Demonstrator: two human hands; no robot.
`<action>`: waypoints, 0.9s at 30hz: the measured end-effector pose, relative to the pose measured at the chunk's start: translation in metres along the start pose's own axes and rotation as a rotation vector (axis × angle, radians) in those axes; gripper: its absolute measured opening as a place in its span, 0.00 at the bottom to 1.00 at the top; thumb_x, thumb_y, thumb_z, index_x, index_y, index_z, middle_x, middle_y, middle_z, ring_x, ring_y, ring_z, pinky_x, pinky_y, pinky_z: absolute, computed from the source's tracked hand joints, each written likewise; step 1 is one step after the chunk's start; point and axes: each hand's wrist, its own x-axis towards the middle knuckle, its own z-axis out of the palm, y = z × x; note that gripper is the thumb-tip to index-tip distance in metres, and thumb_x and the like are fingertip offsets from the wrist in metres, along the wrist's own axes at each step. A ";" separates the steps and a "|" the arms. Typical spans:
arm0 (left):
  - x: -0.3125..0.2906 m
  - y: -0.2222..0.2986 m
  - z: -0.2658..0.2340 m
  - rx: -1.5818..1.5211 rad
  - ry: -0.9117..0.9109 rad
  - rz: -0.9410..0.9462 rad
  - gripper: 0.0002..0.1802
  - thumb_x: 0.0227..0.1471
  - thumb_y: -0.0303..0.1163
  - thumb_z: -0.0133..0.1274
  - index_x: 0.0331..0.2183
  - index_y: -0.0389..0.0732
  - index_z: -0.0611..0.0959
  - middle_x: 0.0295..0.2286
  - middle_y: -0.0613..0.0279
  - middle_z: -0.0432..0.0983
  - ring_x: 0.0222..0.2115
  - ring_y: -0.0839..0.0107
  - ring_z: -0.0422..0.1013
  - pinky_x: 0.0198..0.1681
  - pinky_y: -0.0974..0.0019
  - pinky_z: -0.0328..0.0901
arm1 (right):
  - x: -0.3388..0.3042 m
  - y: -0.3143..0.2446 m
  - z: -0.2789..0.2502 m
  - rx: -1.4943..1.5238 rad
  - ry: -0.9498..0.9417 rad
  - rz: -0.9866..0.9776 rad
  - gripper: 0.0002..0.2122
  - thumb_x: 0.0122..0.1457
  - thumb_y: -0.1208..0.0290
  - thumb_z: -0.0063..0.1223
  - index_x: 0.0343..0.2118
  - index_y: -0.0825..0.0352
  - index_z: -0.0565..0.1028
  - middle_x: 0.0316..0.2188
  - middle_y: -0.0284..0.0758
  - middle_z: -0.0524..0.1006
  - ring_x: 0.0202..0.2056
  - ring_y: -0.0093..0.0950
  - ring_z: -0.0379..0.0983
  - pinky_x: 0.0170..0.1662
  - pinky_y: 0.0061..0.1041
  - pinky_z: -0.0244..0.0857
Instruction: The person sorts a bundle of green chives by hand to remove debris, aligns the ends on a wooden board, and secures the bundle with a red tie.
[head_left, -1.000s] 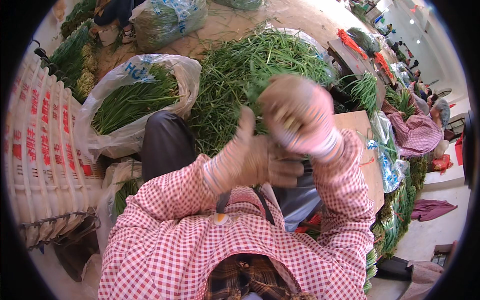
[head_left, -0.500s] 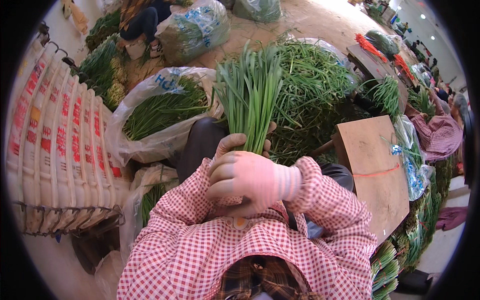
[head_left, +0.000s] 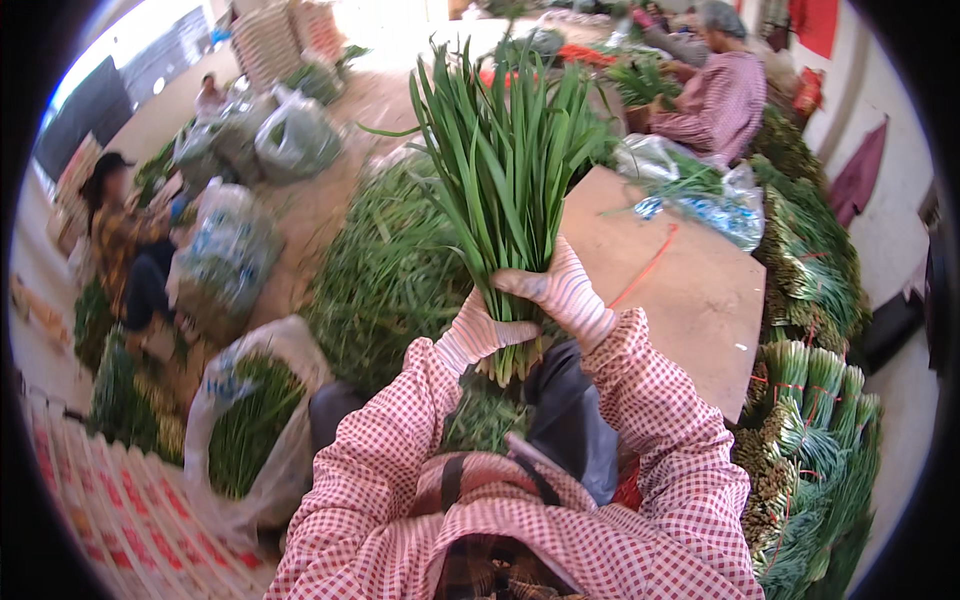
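Note:
I hold an upright bunch of long green chives (head_left: 505,170) in front of me. My left hand (head_left: 478,328), in a striped glove, wraps the stems from the left near their pale lower ends. My right hand (head_left: 562,293), gloved the same way, clasps the bunch from the right and slightly higher. The leaves fan out above both hands. Red-and-white checked sleeves cover my forearms. A large loose heap of chives (head_left: 385,270) lies on the ground just behind the bunch.
A brown board (head_left: 690,290) lies to my right, with tied chive bundles (head_left: 810,420) stacked beside it. A plastic bag of greens (head_left: 250,420) stands at my left. A seated person (head_left: 125,240) works at far left, another (head_left: 715,95) at top right. Filled sacks (head_left: 290,135) stand behind.
My head has lifted and turned, so more of the room shows. Both hands have raised the chive bunch upright; the stacked sacks at left have slid to the lower left corner.

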 end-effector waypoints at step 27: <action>0.022 -0.040 -0.075 -0.780 0.285 0.223 0.44 0.48 0.28 0.60 0.63 0.48 0.59 0.53 0.60 0.68 0.55 0.57 0.64 0.60 0.43 0.59 | 0.082 -0.009 0.003 -0.656 -0.431 0.202 0.40 0.49 0.61 0.67 0.61 0.74 0.59 0.56 0.52 0.67 0.58 0.39 0.63 0.61 0.33 0.56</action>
